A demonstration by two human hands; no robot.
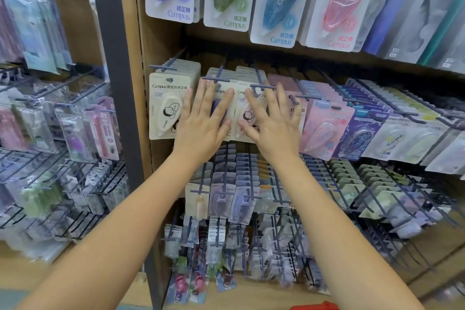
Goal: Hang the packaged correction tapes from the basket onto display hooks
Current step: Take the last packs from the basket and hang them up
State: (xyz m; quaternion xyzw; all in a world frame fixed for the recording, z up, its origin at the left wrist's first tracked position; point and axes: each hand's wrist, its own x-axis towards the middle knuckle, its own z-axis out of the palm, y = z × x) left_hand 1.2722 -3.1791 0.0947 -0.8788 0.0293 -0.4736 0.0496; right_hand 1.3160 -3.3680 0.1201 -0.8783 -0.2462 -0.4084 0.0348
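Note:
Cream-carded packaged correction tapes hang on blue display hooks in the middle row. My left hand (205, 118) lies flat, fingers spread, on the front pack with a purple tape (217, 108) on the hook (216, 79). My right hand (273, 118) lies flat on the neighbouring pack with a pink cartoon tape (245, 114), under its hook (263, 87). Neither hand grips anything. A third cream pack (166, 111) hangs just left of my left hand. The red edge of the basket (313, 306) shows at the bottom of the frame.
Larger Campus tape packs (279, 2) hang in the row above. Pink, purple and pale green packs (362, 133) fill hooks to the right. Smaller packs on long hooks (241, 184) jut out below my wrists. A dark post (115, 83) separates a wire rack (63, 133) at left.

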